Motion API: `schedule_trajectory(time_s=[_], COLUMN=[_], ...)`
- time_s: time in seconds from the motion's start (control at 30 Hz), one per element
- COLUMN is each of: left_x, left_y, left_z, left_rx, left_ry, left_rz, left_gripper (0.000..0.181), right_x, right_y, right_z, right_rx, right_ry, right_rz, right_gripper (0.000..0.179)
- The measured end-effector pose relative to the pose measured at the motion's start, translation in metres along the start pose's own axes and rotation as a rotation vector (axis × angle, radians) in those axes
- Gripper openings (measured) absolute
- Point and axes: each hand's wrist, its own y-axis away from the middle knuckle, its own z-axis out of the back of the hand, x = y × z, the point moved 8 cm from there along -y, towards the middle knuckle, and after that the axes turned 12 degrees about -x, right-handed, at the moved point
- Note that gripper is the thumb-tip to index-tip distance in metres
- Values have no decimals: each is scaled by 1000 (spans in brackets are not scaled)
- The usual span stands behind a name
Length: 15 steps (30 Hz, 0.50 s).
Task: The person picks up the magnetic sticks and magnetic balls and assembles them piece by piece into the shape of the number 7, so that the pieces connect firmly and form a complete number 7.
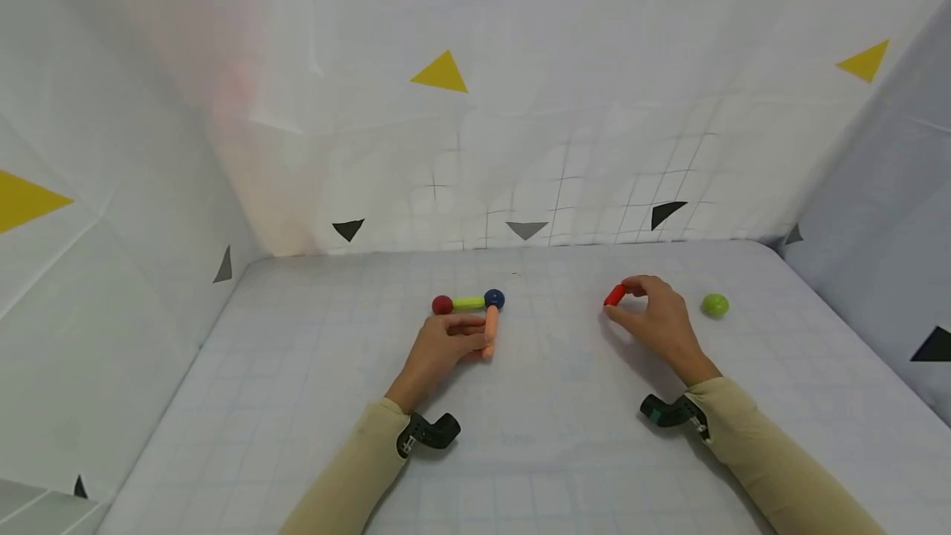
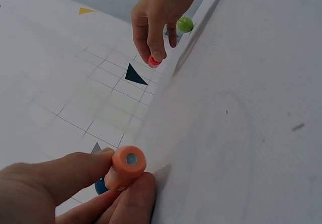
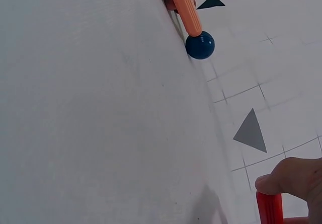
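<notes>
My left hand [image 1: 442, 347] pinches an orange rod [image 1: 491, 329] between thumb and fingers. That rod's far end meets a dark blue ball [image 1: 494, 298]; its near end shows a round grey disc in the left wrist view. From the blue ball a yellow-green rod [image 1: 469, 302] runs left to a dark red ball [image 1: 442, 305], forming a corner shape. Farther right, my right hand [image 1: 660, 322] holds a short red rod [image 1: 615, 295] by its ends, thumb at one and fingertips at the other. In the right wrist view the red rod [image 3: 270, 208] has a ridged side.
A light green ball [image 1: 715, 305] lies on the white table [image 1: 550, 452], right of my right hand. White sheeting [image 1: 535, 147] with yellow, black and grey triangles rises behind and on both sides. Each wrist carries a dark camera mount, the left mount [image 1: 431, 433] low over the table.
</notes>
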Motion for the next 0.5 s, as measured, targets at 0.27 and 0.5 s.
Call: schedule_trajectory(time_s=[0.27,0.5], left_x=[-1,1], left_y=[-2,-2], left_z=[0,0], left_rx=[3,5], left_ry=[-11,-4], left_rz=[-35,-18], left_gripper=[35,34], right_x=[11,24], right_y=[3,8], right_z=[-3,-5], right_rx=[-4,1], right_ry=[-23,-41], right_rz=[29,51], right_gripper=[54,50])
